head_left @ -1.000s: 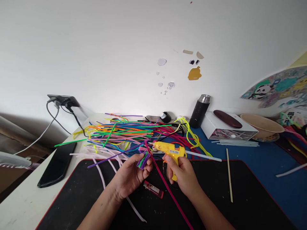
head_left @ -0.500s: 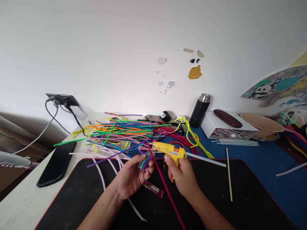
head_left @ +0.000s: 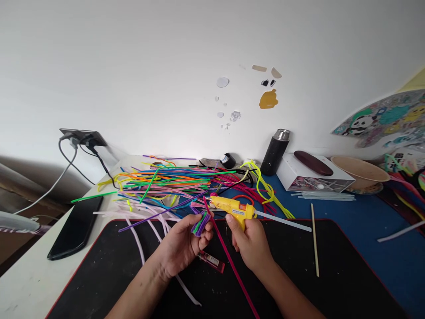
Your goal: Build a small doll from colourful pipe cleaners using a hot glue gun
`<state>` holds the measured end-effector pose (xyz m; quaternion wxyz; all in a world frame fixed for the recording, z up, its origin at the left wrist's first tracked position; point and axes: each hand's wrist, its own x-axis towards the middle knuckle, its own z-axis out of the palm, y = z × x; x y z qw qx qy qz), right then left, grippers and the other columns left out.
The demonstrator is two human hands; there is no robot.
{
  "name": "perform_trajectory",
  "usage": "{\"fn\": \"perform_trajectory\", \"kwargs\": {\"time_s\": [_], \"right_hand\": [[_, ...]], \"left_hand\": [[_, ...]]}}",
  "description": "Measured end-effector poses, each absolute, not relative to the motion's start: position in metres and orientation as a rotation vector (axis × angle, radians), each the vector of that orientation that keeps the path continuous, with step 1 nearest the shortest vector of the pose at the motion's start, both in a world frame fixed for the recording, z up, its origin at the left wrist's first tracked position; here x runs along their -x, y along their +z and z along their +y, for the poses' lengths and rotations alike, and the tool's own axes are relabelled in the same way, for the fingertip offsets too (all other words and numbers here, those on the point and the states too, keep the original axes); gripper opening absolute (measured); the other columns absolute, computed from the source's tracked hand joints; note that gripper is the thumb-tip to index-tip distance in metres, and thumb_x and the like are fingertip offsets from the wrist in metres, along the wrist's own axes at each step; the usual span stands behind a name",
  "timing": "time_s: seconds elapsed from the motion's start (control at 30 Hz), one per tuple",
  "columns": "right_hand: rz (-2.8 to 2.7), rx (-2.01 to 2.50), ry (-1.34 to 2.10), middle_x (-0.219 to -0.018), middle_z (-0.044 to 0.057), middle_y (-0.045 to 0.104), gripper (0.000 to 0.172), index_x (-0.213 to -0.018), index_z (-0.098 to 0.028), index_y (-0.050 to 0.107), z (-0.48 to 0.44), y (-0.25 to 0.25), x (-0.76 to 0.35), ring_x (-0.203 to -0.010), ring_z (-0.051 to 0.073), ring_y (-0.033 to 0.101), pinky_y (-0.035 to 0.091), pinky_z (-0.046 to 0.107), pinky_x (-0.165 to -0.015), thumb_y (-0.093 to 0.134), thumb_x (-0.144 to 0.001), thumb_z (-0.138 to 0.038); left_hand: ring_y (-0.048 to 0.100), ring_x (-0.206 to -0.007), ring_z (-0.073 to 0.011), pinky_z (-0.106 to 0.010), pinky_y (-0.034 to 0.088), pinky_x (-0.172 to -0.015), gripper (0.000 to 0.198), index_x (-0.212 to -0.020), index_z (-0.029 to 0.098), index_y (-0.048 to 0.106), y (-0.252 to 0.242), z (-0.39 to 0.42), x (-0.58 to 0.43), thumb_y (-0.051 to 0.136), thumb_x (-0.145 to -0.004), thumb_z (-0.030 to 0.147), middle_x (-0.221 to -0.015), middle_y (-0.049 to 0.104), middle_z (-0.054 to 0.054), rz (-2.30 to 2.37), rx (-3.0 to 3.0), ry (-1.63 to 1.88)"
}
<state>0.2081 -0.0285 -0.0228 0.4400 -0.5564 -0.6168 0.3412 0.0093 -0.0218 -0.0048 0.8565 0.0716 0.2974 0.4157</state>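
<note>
From the head camera, a left hand (head_left: 177, 248) pinched a purple-and-green bundle (head_left: 201, 223) before piled colored stems (head_left: 175, 179); the right hand (head_left: 251, 246) gripped a yellow glue gun (head_left: 229, 206) by its handle, apparently to steady its nozzle near a pink stem (head_left: 230, 255).

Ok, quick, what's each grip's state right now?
Left grip: closed, holding the purple-green piece; can't tell whether it also holds the magenta stem.
Right grip: closed, holding the glue gun.
</note>
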Motion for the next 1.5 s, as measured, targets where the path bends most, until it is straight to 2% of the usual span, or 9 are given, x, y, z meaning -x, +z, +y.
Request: {"fn": "perform_trajectory", "kwargs": {"time_s": [0.67, 0.9, 1.13, 1.5], "right_hand": [[-1.584, 1.390, 0.767, -0.036, -0.002, 0.045, 0.064, -0.054, -0.026, 0.046, -0.0279, -0.0257, -0.2094, -0.036, 0.014, 0.047, 0.037, 0.026, -0.042, 0.051, -0.103, -0.066], [-1.579, 1.387, 0.774, -0.038, -0.002, 0.046, 0.064, -0.055, -0.026, 0.046, -0.0282, -0.0272, -0.2093, -0.038, 0.014, 0.048, 0.037, 0.026, -0.043, 0.052, -0.103, -0.066], [-1.604, 1.391, 0.758, -0.040, -0.001, 0.047, 0.064, -0.056, -0.025, 0.048, -0.0275, -0.0292, -0.2099, -0.041, 0.015, 0.050, 0.038, 0.026, -0.043, 0.051, -0.103, -0.068], [-1.601, 1.426, 0.784, -0.038, -0.001, 0.047, 0.064, -0.055, -0.026, 0.046, -0.0280, -0.0254, -0.2092, -0.038, 0.015, 0.049, 0.037, 0.028, -0.041, 0.049, -0.102, -0.071]], "left_hand": [[0.070, -0.062, -0.0140, -0.019, 0.060, -0.057, 0.016, -0.082, 0.001, 0.075, -0.0054, -0.0221, -0.0093, 0.072, -0.090, 0.015, -0.076, 0.068, -0.009, 0.612, -0.154, 0.859], [0.070, -0.063, -0.0139, -0.019, 0.061, -0.057, 0.018, -0.082, 0.003, 0.075, -0.0042, -0.0213, -0.0086, 0.068, -0.094, 0.015, -0.076, 0.069, -0.009, 0.619, -0.161, 0.871], [0.071, -0.063, -0.0150, -0.020, 0.061, -0.056, 0.014, -0.083, 0.002, 0.075, -0.0041, -0.0208, -0.0084, 0.073, -0.090, 0.015, -0.076, 0.069, -0.009, 0.615, -0.156, 0.895], [0.070, -0.062, -0.0139, -0.019, 0.059, -0.056, 0.015, -0.085, 0.005, 0.073, -0.0001, -0.0209, -0.0090, 0.067, -0.095, 0.014, -0.076, 0.070, -0.009, 0.649, -0.172, 0.895]]}}
